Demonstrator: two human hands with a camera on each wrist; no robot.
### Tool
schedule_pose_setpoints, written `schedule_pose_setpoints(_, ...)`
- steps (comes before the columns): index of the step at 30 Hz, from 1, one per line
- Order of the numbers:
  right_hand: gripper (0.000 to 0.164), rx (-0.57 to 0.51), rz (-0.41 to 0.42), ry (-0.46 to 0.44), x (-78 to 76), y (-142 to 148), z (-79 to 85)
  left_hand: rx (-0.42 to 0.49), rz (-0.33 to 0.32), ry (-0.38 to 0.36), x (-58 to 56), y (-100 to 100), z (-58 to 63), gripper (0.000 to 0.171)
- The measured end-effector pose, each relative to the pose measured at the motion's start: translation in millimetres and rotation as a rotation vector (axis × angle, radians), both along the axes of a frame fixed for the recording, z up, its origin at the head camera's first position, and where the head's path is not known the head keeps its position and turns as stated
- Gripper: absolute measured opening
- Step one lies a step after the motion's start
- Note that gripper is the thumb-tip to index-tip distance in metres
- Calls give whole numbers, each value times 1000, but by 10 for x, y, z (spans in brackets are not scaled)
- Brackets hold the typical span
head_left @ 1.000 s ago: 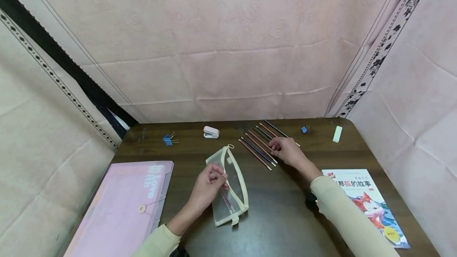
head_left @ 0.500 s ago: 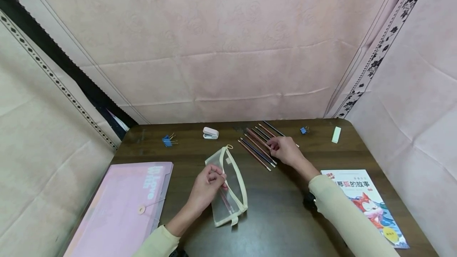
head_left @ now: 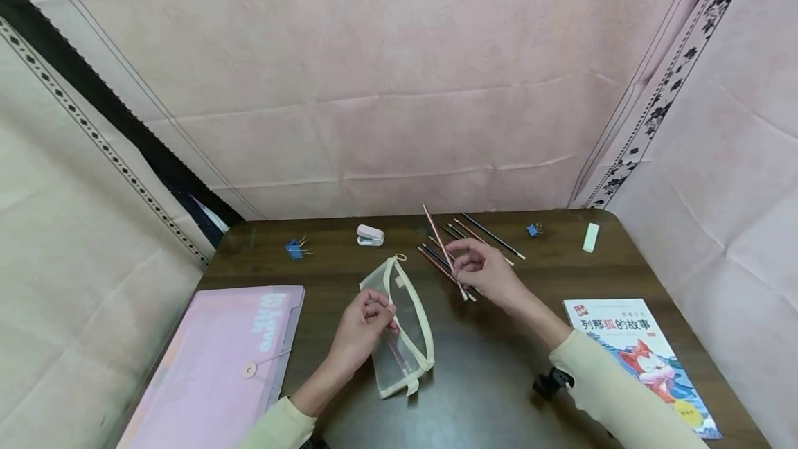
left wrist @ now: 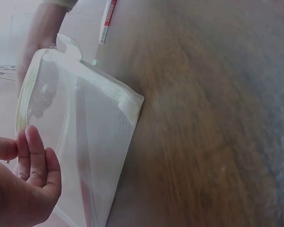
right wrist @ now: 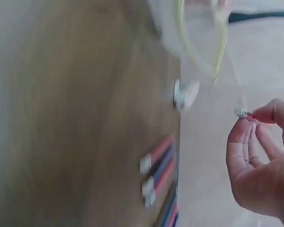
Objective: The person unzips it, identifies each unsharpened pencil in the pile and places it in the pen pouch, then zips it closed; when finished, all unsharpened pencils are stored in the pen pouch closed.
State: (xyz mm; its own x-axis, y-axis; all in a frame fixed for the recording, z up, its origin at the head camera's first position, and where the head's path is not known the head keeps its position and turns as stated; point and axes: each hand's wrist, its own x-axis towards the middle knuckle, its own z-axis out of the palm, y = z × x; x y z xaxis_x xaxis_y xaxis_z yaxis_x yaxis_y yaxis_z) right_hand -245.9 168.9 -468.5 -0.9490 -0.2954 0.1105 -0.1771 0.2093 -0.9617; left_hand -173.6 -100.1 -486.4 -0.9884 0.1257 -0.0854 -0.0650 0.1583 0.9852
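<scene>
My left hand (head_left: pixel 361 324) pinches the zipper edge of a cream-trimmed mesh pencil case (head_left: pixel 382 276), which stands open on the desk. Through the mesh a reddish pencil (left wrist: pixel 83 156) shows inside. My right hand (head_left: pixel 489 274) holds another reddish pencil (head_left: pixel 434 227) between thumb and fingers, tilted above the row, its far end pointing up and away. In the right wrist view its white eraser end (right wrist: pixel 239 112) sticks out past the fingertips. Several more pencils (head_left: pixel 492 235) lie side by side on the desk beneath and beyond this hand.
A pink folder (head_left: pixel 218 359) lies at the left, a picture-covered book (head_left: pixel 645 366) at the right. Along the back of the desk (head_left: pixel 337 262) are a blue binder clip (head_left: pixel 294 249), a white stapler (head_left: pixel 370 235), a smaller blue clip (head_left: pixel 533 229) and a pale green eraser (head_left: pixel 590 237).
My right hand has lifted a reddish pencil out of the row and drawn it slightly left and nearer. The left hand and the pencil case have stayed in place.
</scene>
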Motion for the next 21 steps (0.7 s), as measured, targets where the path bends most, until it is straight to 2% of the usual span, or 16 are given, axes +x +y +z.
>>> schedule_pose_setpoints(5, 56, -171, 6, -203, 320, -264, 20, 33, -2, -9, 9, 13, -26, 20)
schedule_pose_setpoints(10, 65, -256, 1, -290, 587, -510, -28, 35, -1, -5, 6, 30, -38, 20)
schedule_pose_setpoints(14, 67, -166, 41, -315, 716, -635, -87, 33, 22, 7, 6, 56, -32, 19)
schedule_pose_setpoints(18, 65, -36, 84, -323, 762, -690, -120, 38, 33, 6, 20, 90, -36, 22)
schedule_pose_setpoints(21, 65, -3, 95, -339, 764, -704, -105, 23, 36, 6, 62, 135, 53, 22)
